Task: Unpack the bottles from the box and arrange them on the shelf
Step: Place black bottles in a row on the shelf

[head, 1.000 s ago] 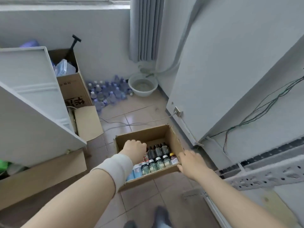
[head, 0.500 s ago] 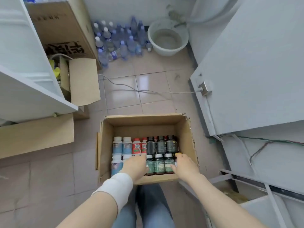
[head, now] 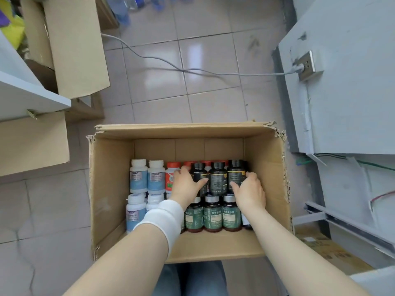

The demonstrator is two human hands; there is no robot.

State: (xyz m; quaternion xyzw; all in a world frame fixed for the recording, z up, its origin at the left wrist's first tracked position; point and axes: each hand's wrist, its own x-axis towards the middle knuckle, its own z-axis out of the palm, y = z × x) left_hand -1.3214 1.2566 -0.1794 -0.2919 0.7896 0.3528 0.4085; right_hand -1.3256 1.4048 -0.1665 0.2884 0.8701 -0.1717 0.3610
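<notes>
Reaching deeper into the cardboard box (head: 106, 189), the left hand (head: 185, 185) and right hand (head: 249, 192) had left its near wall and curled round three black bottles (head: 218, 178) inside, so unpacking was probably beginning.

Both forearms reach toward 12 o'clock, the left from 7 o'clock, the right from 5. The left hand (head: 185, 186), a white band (head: 162, 218) round its wrist, and the right hand (head: 250, 194) clasp a row of dark bottles (head: 217, 178) between them, fingers curled, thumbs pointing inward.
</notes>
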